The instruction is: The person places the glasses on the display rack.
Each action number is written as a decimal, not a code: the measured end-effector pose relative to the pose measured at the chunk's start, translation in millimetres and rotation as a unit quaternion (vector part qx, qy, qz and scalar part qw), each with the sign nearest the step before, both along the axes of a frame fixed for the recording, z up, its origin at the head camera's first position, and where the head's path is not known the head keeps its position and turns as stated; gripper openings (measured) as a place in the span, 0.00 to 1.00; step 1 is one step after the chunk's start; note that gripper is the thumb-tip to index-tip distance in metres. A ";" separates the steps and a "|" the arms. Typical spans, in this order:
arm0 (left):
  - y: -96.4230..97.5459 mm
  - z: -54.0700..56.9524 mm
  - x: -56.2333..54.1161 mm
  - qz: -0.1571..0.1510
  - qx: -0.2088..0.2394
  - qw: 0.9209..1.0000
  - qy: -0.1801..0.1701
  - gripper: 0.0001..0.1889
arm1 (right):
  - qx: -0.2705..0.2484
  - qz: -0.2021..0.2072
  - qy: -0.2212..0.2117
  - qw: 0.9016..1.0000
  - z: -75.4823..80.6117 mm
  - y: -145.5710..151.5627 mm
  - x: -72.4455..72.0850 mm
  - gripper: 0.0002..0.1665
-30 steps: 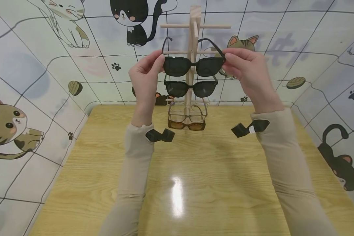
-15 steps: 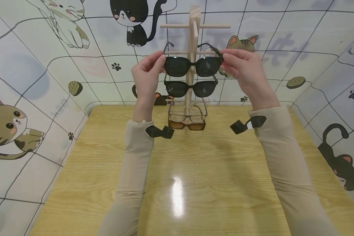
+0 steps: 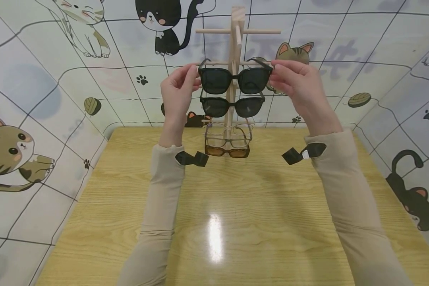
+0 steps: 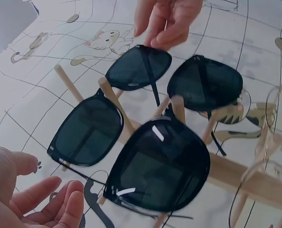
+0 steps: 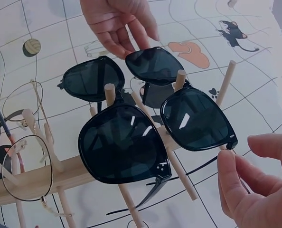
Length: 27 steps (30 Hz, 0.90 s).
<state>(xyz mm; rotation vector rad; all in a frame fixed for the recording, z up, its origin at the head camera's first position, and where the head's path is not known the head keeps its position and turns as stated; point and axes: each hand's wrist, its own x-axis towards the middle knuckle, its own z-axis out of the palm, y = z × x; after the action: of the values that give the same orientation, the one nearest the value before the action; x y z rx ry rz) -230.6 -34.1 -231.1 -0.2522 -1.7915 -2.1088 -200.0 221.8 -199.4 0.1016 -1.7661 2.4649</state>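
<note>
The upper black sunglasses (image 3: pixel 254 80) sit on a peg of a wooden display stand (image 3: pixel 238 16), dark lenses facing me. My left hand (image 3: pixel 176 95) is beside their left corner; in the left wrist view its thumb and fingers are spread apart, clear of the frame. My right hand (image 3: pixel 302 87) is at the other corner. In the right wrist view a fingertip of the right hand (image 5: pixel 259 185) is at the hinge, touching or nearly so, and the thumb stands away. Just below hangs the lower pair of black sunglasses (image 3: pixel 214 107).
Lower on the stand hang thin-rimmed clear glasses (image 3: pixel 214 142) and brown-tinted sunglasses (image 3: pixel 237 153). A bare wooden crossbar (image 3: pixel 261 31) is at the top. The stand is at the back of a wooden table (image 3: pixel 271 222), before a cat-patterned wall (image 3: pixel 125 99).
The upper sunglasses' temples have lowered to the level of the crossbar, and the frame has settled on the stand. Both hands have loosened from its corners and moved slightly outward.
</note>
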 end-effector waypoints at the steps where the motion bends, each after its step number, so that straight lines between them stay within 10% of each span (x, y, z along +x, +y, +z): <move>1: -2.1 -1.5 -0.3 0.005 -0.011 1.000 0.001 0.14 | 0.006 -0.003 0.002 1.000 -1.4 1.2 1.8 0.15; 18: -34.4 -46.7 9.4 0.085 -0.186 0.978 0.053 0.11 | 0.134 -0.026 0.036 0.990 -49.7 20.8 27.9 0.11; 22: -42.4 -69.0 14.9 0.098 -0.244 0.959 0.110 0.12 | 0.282 -0.067 0.038 0.956 -73.8 26.8 32.0 0.19; 27: -52.6 -101.1 18.5 0.117 -0.360 0.909 0.172 0.18 | 0.448 -0.092 0.051 0.888 -107.5 38.6 37.6 0.27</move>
<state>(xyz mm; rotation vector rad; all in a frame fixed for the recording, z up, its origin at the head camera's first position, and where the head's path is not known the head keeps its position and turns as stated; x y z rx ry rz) -212.2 -86.7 -332.2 -0.5249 -2.1581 -1.0837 -162.4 260.3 -307.0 0.1204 -2.5450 1.3118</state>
